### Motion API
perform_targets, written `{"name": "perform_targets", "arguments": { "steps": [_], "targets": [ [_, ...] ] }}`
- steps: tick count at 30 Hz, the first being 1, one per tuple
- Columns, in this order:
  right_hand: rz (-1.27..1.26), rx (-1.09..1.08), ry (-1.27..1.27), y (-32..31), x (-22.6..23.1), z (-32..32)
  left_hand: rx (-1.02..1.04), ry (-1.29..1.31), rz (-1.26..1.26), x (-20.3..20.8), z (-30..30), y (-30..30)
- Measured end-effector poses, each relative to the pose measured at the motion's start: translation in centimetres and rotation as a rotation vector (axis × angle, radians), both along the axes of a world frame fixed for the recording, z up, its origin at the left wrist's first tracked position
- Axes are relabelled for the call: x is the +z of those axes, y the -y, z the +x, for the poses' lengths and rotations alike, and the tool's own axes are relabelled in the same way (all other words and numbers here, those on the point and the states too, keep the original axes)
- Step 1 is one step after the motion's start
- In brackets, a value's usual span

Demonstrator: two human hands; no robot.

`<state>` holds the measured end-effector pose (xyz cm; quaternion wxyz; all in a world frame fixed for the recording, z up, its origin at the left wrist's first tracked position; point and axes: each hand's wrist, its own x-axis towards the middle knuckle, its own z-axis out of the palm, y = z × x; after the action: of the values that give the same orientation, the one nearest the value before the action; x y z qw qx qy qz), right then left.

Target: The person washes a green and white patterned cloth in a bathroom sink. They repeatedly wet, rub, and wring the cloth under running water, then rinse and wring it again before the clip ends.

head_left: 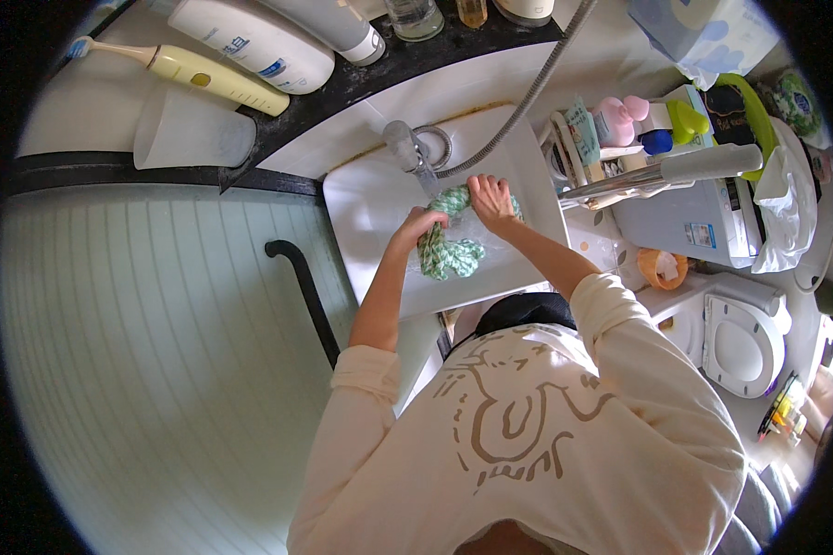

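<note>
Both my hands grip a wet green-and-white checked cloth (453, 256) inside the white sink (370, 190). Around its left part the fingers of my left hand (419, 225) are closed. My right hand (493, 201) is closed over the upper right part, knuckles up. Between the hands the cloth is bunched, and a loose end hangs down toward the near side of the basin. Just beyond it stands the metal faucet (403, 146), its spout pointing at the cloth. Water seems to run there, though the stream is partly hidden by the cloth.
A grey hose (537, 88) arches over the sink's far right. Bottles, a yellow electric toothbrush (217, 79) and a frosted cup (194, 129) line the black shelf (361, 92). A glass door with a black handle (305, 296) is left; a toilet (742, 347) stands right.
</note>
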<state>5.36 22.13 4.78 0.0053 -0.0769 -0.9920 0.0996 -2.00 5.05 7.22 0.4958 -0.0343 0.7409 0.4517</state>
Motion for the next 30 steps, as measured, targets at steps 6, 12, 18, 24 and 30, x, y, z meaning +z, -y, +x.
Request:
{"name": "perform_targets", "arguments": {
  "steps": [6,12,18,24,30],
  "targets": [
    [-0.333,0.134,0.181,-2.2,1.0,0.7,0.067,-0.212,0.142,-0.4,1.3,0.1],
    [-1.003,0.236,0.307,-8.2,0.2,0.4,-0.067,-0.480,0.073,-2.5,0.6,-1.2],
    [-1.092,-0.007,0.321,-7.8,0.5,3.2,-0.137,-0.689,0.052,-1.1,1.4,-3.9],
    [-0.941,0.014,0.364,-5.4,0.7,3.4,-0.169,-0.643,-0.007,0.9,1.4,-4.9],
    [-0.503,-0.024,0.356,-3.5,2.3,2.0,-0.371,-0.668,-0.271,1.0,0.7,-4.0]
  ]
}}
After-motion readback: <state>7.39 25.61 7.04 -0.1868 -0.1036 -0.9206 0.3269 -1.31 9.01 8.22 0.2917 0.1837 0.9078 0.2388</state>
